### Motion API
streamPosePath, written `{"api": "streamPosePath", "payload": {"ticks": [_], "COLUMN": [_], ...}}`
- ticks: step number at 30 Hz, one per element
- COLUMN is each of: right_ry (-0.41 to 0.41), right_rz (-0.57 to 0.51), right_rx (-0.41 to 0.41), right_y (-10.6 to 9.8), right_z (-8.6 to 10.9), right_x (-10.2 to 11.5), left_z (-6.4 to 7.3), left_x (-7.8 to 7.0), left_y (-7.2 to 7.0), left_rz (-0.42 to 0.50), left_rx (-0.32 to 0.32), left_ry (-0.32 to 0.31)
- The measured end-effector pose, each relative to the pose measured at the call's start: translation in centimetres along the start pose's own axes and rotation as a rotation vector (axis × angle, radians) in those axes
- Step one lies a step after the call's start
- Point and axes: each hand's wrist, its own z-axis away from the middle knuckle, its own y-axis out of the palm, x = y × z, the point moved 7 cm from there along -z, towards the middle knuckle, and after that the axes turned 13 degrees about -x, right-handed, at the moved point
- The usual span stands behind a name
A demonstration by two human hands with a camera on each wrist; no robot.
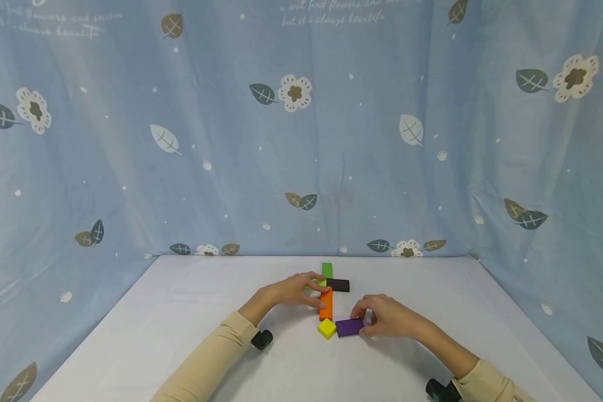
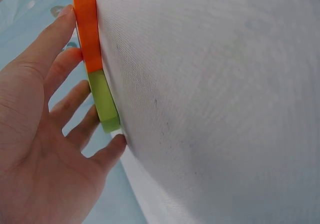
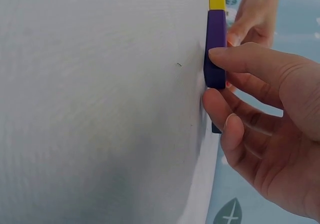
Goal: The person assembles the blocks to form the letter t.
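Observation:
My right hand (image 1: 391, 317) pinches a purple block (image 1: 349, 328) between thumb and fingers at its right end; the block lies flat on the table. Just left of it is a yellow block (image 1: 326, 329), turned cornerwise. My left hand (image 1: 292, 290) rests by an orange block (image 1: 325, 310), thumb and index finger at its side. In the left wrist view the other fingers lie loosely spread beside a light green block (image 2: 104, 101) that adjoins the orange one. A black block (image 1: 339, 285) and a green block (image 1: 327, 270) lie behind, in line with these pieces.
All the blocks lie on a white-covered table (image 1: 181, 318). A blue patterned curtain (image 1: 221, 123) surrounds its back and sides. Black wrist devices show under the left sleeve (image 1: 206, 357) and the right sleeve (image 1: 487, 382).

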Motion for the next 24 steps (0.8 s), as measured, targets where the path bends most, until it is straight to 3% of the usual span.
{"api": "streamPosePath", "payload": {"ticks": [24], "right_ry": [0.032], "right_rz": [0.014], "right_rx": [0.011], "right_y": [-0.04], "right_z": [0.10], "right_x": [0.22], "left_z": [0.01], "left_x": [-0.20], "left_y": [-0.10], "left_rz": [0.022], "left_rx": [0.002], "left_ry": [0.005]}}
